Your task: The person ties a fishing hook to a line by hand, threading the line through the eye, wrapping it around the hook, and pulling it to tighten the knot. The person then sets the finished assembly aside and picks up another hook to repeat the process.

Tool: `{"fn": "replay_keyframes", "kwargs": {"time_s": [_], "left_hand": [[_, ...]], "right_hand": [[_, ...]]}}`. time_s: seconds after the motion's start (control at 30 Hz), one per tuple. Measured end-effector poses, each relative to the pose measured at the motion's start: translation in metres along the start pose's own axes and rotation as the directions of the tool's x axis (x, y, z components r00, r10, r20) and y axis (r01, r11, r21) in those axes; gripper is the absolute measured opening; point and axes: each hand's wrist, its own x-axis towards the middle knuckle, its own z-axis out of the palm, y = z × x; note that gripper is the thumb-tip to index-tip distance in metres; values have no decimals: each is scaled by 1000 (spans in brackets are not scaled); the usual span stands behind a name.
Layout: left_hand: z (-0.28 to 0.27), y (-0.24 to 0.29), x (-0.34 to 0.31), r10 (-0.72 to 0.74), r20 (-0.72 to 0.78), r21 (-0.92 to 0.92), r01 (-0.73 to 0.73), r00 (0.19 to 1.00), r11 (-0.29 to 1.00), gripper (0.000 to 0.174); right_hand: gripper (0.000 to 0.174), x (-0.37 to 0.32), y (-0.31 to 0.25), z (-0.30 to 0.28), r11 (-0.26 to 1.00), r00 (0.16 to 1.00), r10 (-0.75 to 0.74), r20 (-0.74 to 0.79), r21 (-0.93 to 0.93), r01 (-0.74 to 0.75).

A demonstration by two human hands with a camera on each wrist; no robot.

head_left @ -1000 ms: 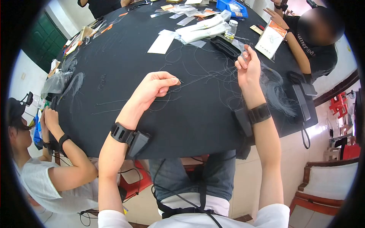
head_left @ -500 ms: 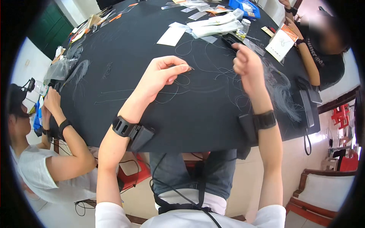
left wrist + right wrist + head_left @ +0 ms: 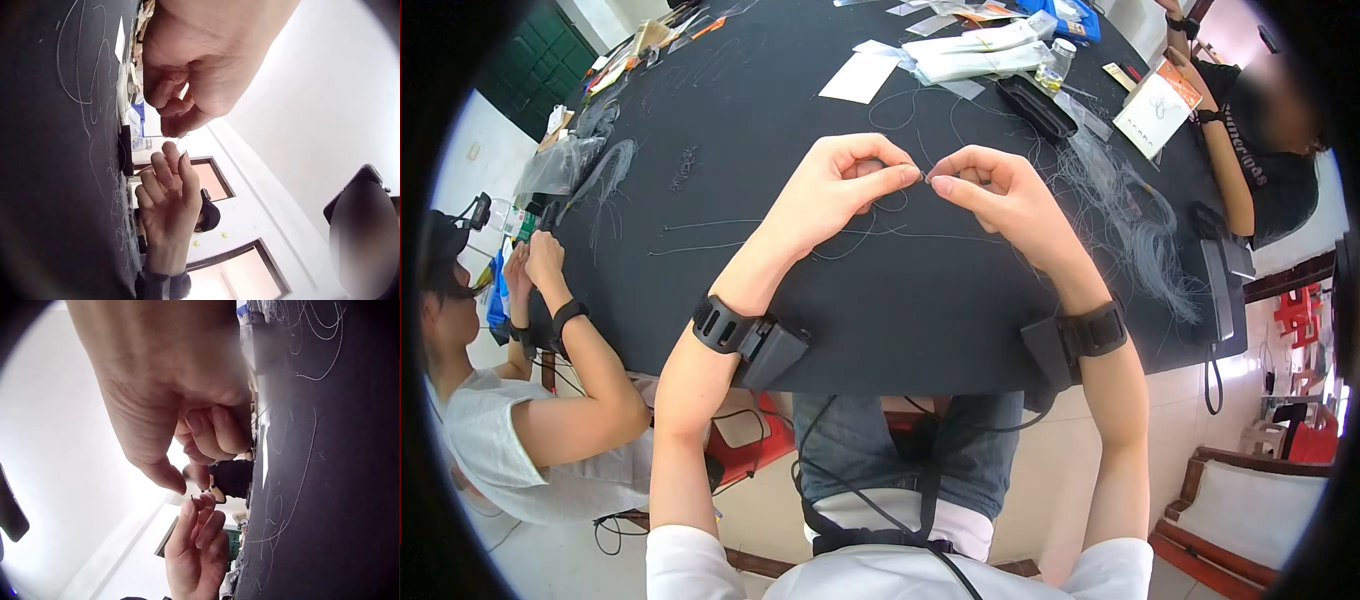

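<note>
In the head view my left hand (image 3: 828,195) and right hand (image 3: 1005,195) meet fingertip to fingertip over the black table (image 3: 900,310). Between thumb and forefinger, the left hand pinches a thin grey fishing line (image 3: 888,208), which loops below its fingertips. A tiny dark tip (image 3: 192,497) pokes out there in the right wrist view. The right hand's thumb and forefinger are bent towards it with a gap between them, clear in the left wrist view, where the right hand (image 3: 169,206) faces the left.
Loose line strands (image 3: 720,225) lie left of centre. A tangled line bundle (image 3: 1140,235), black tray (image 3: 1036,108), lidded jar (image 3: 1056,65) and white card box (image 3: 1157,108) are at the right. White packets (image 3: 980,55) lie at the back. People sit on both sides.
My right hand has come in from the right, down to the left hand's fingertips. The left hand keeps its pinch and has shifted slightly right and up in view.
</note>
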Motion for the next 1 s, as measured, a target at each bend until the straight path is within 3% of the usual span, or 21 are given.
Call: {"fn": "replay_keyframes", "kwargs": {"time_s": [0.3,1.0], "left_hand": [[3,0,1,46,26,-21,-46,999,999,12],[3,1,-1,6,47,-19,-5,999,1000,13]], "right_hand": [[23,-1,-1,2,1000,1000,-10,21,-3,10],[23,1,6,0,999,999,-40,12,2,40]]}}
